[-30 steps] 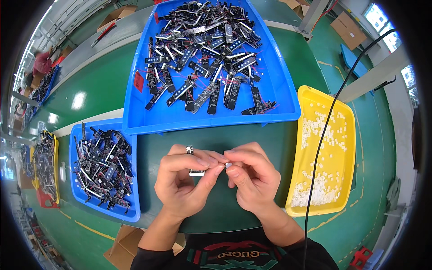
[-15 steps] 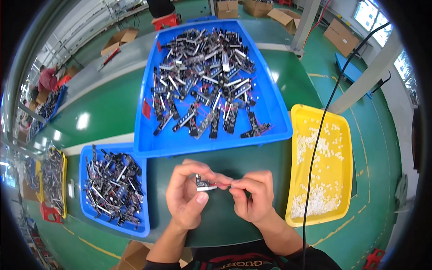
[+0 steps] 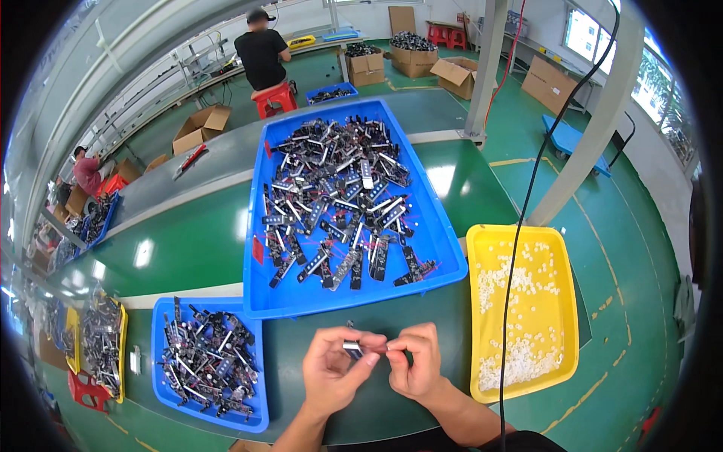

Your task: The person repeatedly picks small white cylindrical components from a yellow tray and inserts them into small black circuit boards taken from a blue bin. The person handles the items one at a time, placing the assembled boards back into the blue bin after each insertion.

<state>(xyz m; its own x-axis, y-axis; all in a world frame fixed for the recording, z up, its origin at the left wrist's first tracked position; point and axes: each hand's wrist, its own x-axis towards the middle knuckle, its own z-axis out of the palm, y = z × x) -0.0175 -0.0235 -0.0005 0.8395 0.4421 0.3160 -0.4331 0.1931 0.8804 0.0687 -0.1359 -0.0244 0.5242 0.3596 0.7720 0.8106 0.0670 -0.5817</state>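
Observation:
My left hand (image 3: 331, 377) is closed around a small black-and-white circuit board part (image 3: 352, 348), over the dark green table (image 3: 294, 361). Facing it, my right hand (image 3: 419, 365) pinches at the thin wire end beside the board; the fingers hide what exactly lies in the pinch. Beyond both hands stands a large blue tray (image 3: 331, 307) heaped with similar black boards, white strips and red wires. A smaller blue tray (image 3: 262, 377) of such parts sits left of my hands. To the right is a yellow tray (image 3: 493, 316) holding many small white round pieces.
A black cable (image 3: 533, 177) hangs down across the yellow tray. A pale post (image 3: 486, 68) rises at the table's far right. Farther off, a person in black (image 3: 260, 60) sits on a red stool (image 3: 277, 99), and cardboard boxes (image 3: 456, 75) stand on the floor.
The view has tilted up, so the trays sit lower and more of the room shows. My hands stay close together, and the held board has turned in my left fingers.

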